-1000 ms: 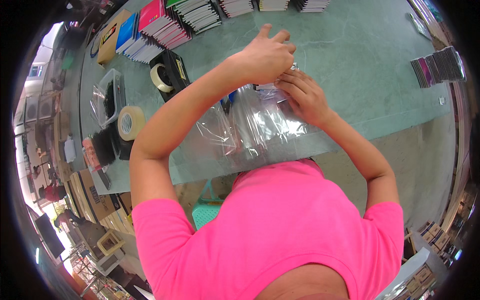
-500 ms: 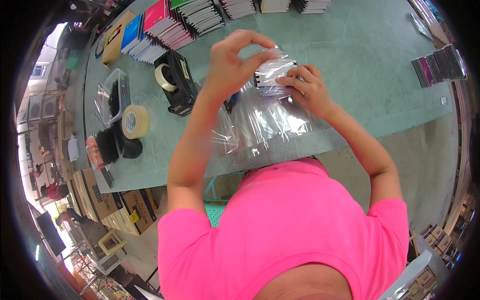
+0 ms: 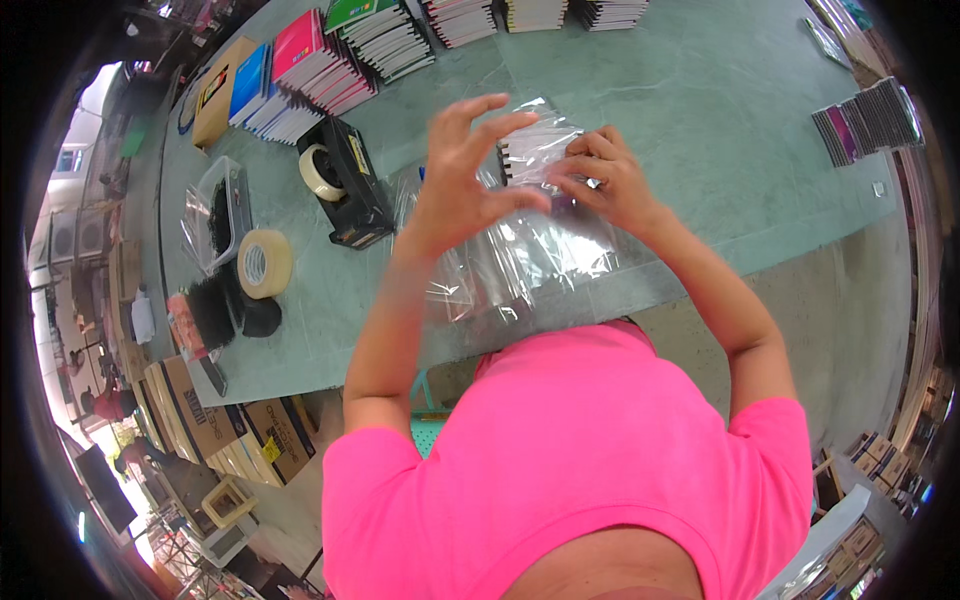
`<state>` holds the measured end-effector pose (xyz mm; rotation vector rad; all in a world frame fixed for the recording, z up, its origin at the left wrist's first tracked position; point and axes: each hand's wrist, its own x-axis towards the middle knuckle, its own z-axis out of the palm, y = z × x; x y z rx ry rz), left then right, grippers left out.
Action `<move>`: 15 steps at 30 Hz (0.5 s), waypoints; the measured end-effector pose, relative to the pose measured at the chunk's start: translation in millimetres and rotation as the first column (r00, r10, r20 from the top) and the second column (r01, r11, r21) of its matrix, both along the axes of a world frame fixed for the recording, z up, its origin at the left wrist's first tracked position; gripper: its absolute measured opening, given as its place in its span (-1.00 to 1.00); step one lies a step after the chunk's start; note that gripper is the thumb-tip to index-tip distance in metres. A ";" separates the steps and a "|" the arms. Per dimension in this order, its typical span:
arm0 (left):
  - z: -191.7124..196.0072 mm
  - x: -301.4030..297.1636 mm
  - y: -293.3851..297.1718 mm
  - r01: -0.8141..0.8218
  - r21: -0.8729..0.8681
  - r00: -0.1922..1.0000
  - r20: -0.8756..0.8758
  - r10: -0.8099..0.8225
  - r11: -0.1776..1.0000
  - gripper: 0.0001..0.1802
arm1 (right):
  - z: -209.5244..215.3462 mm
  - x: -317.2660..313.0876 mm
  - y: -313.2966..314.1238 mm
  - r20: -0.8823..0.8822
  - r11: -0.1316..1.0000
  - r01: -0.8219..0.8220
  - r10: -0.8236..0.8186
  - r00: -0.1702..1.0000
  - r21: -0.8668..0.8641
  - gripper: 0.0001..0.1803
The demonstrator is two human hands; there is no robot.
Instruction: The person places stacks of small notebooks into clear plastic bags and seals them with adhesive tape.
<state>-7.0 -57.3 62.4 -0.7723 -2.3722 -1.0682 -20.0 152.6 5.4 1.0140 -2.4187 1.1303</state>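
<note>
Holding a clear plastic bag (image 3: 540, 150) containing stacked booklets, both hands.

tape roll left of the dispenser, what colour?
Tan, a pale yellowish brown: the tape roll lies flat on the green table, seen in the head view.

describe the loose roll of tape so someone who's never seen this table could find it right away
Start at the green table and go to its left side, below the black tape dispenser. The loose tape roll lies flat there, next to a clear plastic box. It is tan with an open white core and stands free, whereas the other roll is whitish and mounted in the dispenser.
</note>
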 end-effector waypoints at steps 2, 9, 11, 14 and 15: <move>-17.3 2.7 0.7 -0.020 0.103 0.984 0.181 0.001 0.994 -0.24 | -1.1 1.3 -3.9 0.045 0.999 0.009 -0.007 0.999 -0.032 -0.86; -49.4 -40.3 -4.6 -0.015 0.282 0.779 0.605 -0.166 0.959 -0.37 | 6.2 -3.9 -19.6 0.078 0.913 0.345 -0.335 0.939 -0.217 -0.63; -39.1 -49.1 -6.0 0.058 0.100 0.793 0.600 -0.107 0.993 -0.47 | 6.2 -17.4 -10.4 0.431 0.924 0.327 -0.217 0.876 -0.199 -0.55; -9.9 -61.7 -2.7 0.204 -0.152 0.851 0.517 -0.098 0.967 -0.58 | 20.6 -30.4 -1.4 0.644 0.988 0.141 -0.066 0.762 -0.065 -0.55; -1.0 -62.3 1.6 0.248 -0.218 0.863 0.492 -0.113 0.944 -0.60 | 25.2 -34.0 -0.2 0.643 0.997 0.077 -0.056 0.764 -0.005 -0.57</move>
